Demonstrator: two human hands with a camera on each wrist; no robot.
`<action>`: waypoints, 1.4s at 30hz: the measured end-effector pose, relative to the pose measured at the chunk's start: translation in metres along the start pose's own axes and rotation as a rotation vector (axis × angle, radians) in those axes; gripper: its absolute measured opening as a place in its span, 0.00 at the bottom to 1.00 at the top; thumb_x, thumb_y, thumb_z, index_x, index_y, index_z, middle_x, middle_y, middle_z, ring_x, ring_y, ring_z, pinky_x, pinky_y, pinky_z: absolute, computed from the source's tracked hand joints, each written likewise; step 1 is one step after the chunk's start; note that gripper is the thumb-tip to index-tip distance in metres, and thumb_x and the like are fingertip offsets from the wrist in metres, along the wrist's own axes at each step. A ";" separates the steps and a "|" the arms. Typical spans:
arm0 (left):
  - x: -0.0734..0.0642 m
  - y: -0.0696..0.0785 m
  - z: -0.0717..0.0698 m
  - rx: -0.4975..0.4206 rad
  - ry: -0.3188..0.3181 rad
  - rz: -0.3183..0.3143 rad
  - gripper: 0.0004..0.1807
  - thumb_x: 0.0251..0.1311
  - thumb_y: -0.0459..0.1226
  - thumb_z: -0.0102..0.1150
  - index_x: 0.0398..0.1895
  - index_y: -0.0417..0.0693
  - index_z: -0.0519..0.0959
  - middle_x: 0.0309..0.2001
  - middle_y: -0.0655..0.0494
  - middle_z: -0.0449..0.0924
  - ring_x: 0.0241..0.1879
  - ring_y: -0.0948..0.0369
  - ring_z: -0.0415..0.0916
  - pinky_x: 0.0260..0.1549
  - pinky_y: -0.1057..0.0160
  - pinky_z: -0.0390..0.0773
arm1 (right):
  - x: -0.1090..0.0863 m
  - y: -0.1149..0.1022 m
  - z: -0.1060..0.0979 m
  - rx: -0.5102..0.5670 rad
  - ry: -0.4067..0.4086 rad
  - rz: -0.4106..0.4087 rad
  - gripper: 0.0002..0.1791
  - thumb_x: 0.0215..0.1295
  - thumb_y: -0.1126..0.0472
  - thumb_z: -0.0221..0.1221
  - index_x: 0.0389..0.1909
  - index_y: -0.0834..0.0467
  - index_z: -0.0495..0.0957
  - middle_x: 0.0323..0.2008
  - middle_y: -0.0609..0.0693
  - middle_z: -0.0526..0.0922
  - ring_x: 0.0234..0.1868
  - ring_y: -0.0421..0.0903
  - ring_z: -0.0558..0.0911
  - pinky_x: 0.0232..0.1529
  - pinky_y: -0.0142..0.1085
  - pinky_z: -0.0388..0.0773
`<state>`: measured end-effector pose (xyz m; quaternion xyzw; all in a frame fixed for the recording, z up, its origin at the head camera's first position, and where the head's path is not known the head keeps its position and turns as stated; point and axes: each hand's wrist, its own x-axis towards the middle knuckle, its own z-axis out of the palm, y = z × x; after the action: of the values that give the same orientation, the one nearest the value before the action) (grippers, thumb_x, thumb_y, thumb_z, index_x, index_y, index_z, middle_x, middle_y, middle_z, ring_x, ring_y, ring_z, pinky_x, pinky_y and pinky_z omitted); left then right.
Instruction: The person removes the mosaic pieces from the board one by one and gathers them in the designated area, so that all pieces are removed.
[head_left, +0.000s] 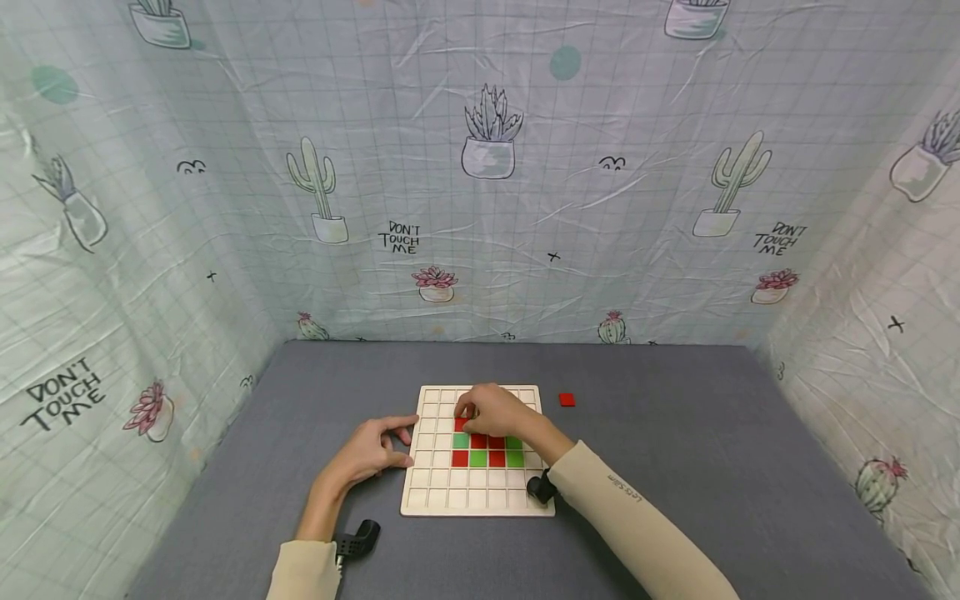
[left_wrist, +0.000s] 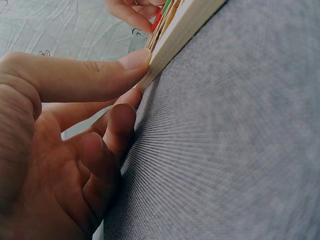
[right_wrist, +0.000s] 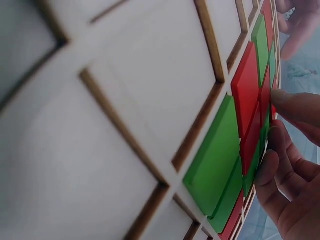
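Note:
A pale wooden grid board point(head_left: 480, 502) lies on the grey cloth, with red and green square tiles in its middle cells. My left hand point(head_left: 366, 452) touches the board's left edge with thumb and index finger spread along it; in the left wrist view the other fingers curl loosely beside the edge. My right hand point(head_left: 493, 410) reaches over the board's upper middle. Its thumb and fingertips pinch a red tile point(head_left: 460, 425) at the left end of the top tile row. The hand covers the rest of that row. Below it are a green tile point(head_left: 461, 441) and a red tile point(head_left: 460, 458).
One loose red tile point(head_left: 567, 400) lies on the grey cloth point(head_left: 675, 450) right of the board. A printed curtain point(head_left: 555, 192) closes off the back and both sides. The right wrist camera point(head_left: 541, 487) sits low over the board's right side.

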<state>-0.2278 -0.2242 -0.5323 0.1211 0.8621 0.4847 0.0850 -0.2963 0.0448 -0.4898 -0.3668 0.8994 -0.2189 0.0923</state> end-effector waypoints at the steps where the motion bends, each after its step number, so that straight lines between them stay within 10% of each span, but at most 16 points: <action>1: 0.000 0.000 0.000 0.001 0.000 0.001 0.39 0.48 0.29 0.76 0.69 0.41 0.77 0.41 0.49 0.81 0.14 0.67 0.61 0.13 0.65 0.68 | 0.000 0.000 0.000 -0.004 0.000 0.002 0.09 0.65 0.62 0.68 0.45 0.51 0.89 0.37 0.44 0.88 0.38 0.37 0.81 0.42 0.31 0.78; 42: 0.000 0.001 0.001 0.011 0.011 -0.014 0.38 0.47 0.28 0.76 0.67 0.41 0.78 0.40 0.50 0.81 0.13 0.66 0.60 0.13 0.66 0.67 | -0.005 -0.001 -0.002 0.034 0.022 -0.046 0.11 0.72 0.67 0.58 0.46 0.51 0.86 0.39 0.48 0.88 0.30 0.39 0.78 0.36 0.33 0.76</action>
<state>-0.2276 -0.2226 -0.5320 0.1128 0.8659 0.4802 0.0829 -0.2930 0.0485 -0.4878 -0.3832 0.8879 -0.2404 0.0836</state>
